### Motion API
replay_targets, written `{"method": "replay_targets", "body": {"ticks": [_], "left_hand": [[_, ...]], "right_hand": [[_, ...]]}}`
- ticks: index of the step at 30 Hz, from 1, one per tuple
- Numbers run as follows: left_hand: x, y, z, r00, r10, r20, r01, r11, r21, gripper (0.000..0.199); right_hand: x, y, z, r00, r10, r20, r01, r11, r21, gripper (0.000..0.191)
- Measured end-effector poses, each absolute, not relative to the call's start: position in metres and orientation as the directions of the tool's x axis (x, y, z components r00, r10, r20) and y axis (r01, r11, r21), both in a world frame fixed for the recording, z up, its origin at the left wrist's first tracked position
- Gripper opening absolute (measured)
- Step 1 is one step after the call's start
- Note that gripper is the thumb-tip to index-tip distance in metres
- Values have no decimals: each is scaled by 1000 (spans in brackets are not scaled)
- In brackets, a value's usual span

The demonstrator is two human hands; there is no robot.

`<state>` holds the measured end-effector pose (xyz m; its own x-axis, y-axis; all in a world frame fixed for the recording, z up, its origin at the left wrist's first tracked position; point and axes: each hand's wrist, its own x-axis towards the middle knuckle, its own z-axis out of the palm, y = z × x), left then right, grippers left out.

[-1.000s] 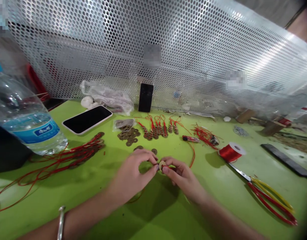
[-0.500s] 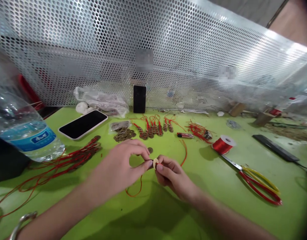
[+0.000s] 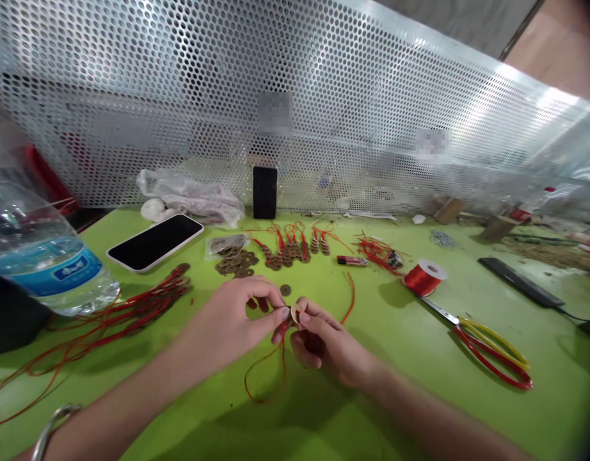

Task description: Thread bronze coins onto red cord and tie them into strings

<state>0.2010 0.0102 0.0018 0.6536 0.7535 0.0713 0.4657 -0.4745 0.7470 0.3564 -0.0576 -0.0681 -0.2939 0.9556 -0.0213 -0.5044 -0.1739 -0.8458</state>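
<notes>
Between my two hands a round coin (image 3: 295, 312) stands on edge, pinched by the thumb and fingers of my right hand (image 3: 326, 336). My left hand (image 3: 247, 314) pinches right beside it, at a red cord (image 3: 283, 358) that hangs in a loop below the fingertips. Its thumb and forefinger meet on a small dark piece, perhaps another coin. A single dark coin (image 3: 285, 290) lies just beyond the fingers. Behind it are loose coins (image 3: 237, 261) and several coin stacks with red cords (image 3: 288, 250).
A bottle (image 3: 50, 256), a white-edged phone (image 3: 155, 242) and corded coins (image 3: 155, 301) are at the left. At the right lie a red thread spool (image 3: 424, 277), scissors (image 3: 491, 352) and a black bar (image 3: 520, 282). Another phone (image 3: 265, 192) stands against the perforated screen (image 3: 218, 83).
The coin in my right hand has turned slightly, and the red cord now hangs lower in a larger loop. The whole view has shifted a little.
</notes>
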Motion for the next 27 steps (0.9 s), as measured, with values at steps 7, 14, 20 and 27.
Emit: {"method": "replay_targets", "body": {"ticks": [7, 14, 20, 27], "left_hand": [[200, 14, 0, 638, 769, 29, 463, -414, 784, 21], [201, 18, -8, 622, 782, -42, 510, -364, 779, 24], [199, 16, -6, 602, 795, -77, 555, -346, 756, 27], [201, 13, -2, 630, 772, -87, 496, -313, 810, 23]], "right_hand": [[363, -58, -71, -196, 980, 43, -179, 7, -984, 28], [368, -61, -60, -71, 975, 212, 409, 223, -885, 19], [369, -62, -57, -83, 960, 266, 464, 273, -843, 18], [374, -63, -58, -133, 944, 302, 509, 326, -796, 15]]}}
